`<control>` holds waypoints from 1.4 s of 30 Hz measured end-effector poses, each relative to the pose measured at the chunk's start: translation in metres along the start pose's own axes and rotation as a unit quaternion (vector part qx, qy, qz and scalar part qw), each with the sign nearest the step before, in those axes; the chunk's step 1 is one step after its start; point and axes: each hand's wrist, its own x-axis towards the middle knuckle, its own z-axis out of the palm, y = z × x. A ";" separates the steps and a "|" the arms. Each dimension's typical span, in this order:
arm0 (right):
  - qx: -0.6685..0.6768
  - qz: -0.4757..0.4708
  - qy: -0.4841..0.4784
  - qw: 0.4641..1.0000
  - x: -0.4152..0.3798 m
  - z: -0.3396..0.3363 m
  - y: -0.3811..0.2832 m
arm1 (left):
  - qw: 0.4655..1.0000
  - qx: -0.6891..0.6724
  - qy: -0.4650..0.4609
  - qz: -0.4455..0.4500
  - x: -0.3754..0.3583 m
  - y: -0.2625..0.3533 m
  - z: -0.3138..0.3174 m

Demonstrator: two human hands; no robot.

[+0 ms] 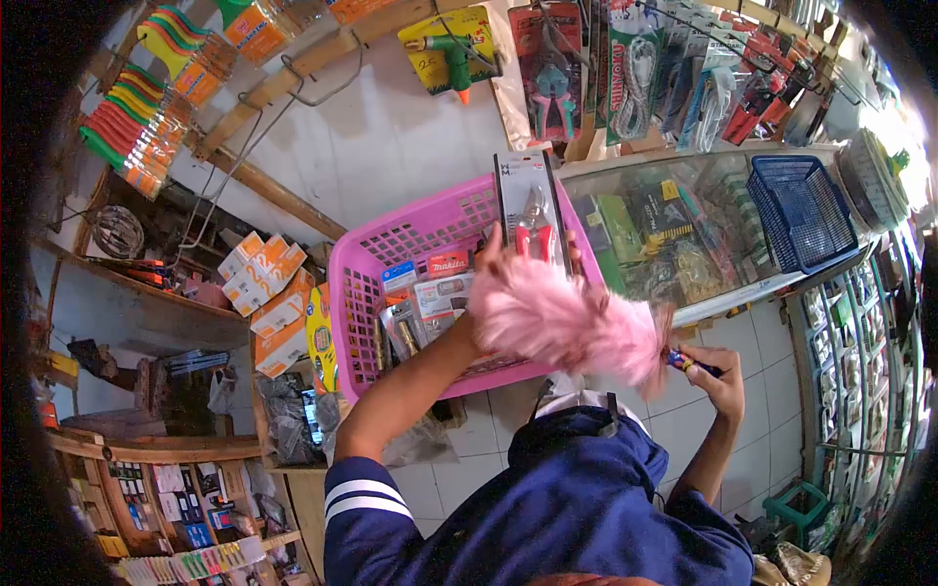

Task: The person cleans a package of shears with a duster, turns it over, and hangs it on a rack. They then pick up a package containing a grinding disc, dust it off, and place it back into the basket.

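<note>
My left hand (492, 242) is closed round the lower part of a carded pack of red-handled pruning shears (533, 210), fingers showing at both sides of it. The pack is raised over a pink plastic basket (354, 293). My right hand (721, 381) is wrapped round the dark handle of a pink fluffy duster (567, 317). The duster head lies across the bottom of the pack and hides part of my left hand; its edges are blurred. Inside the basket are several packaged items, among them a red Makita pack (450, 264).
A glass display counter (703, 303) runs to the right, with a blue basket (796, 210) on it. Packaged tools (555, 88) hang overhead, and paint brushes (137, 117) hang at upper left. Orange-and-white boxes (278, 293) stand left of the pink basket.
</note>
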 end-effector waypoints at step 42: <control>-0.010 0.042 0.121 0.992 -0.024 -0.056 0.018 | 0.992 0.018 -0.121 -0.026 0.008 0.004 -0.016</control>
